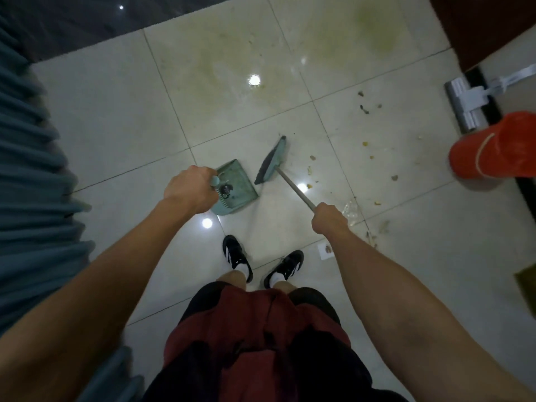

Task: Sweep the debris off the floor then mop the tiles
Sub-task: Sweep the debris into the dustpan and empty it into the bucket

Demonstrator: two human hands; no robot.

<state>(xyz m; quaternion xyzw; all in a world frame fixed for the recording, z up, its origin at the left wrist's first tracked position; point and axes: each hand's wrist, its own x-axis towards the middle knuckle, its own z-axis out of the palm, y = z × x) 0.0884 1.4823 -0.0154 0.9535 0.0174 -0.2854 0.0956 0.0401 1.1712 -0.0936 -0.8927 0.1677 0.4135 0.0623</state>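
We are noting 2 bare hands working over pale floor tiles [232, 117]. L hand [190, 189] is curling tight round the top of the dustpan handle [215, 181]; the teal dustpan [236, 188] is sitting on the tiles just ahead of the feet, w/ a small dark clump of dirt lying in it near the handle end. R hand [330, 217] is gripping the grey broom handle [295, 187], fist wrapped fully round it. The teal broom head [272, 161] is resting bristles-down on the tiles just beside the pan's open edge, not quite touching it as far as we are seeing.

Debris [368, 149] is lying scattered to the R of the broom: small yellow and brown bits across 2 tiles, plus a clear crumpled wrapper [351, 211] near the R hand and a pale scrap [326, 250] close to the R shoe. A yellowish stain [374, 27] is showing on the far tiles.

The flat mop [467, 107] is lying at the R edge, well apart from the broom, its handle running out of view. An orange-red bucket [490, 149] is standing near it. Blue curtain folds [32, 175] are hanging along the L side. Black shoes [236, 258] w/ white socks are standing behind the pan.
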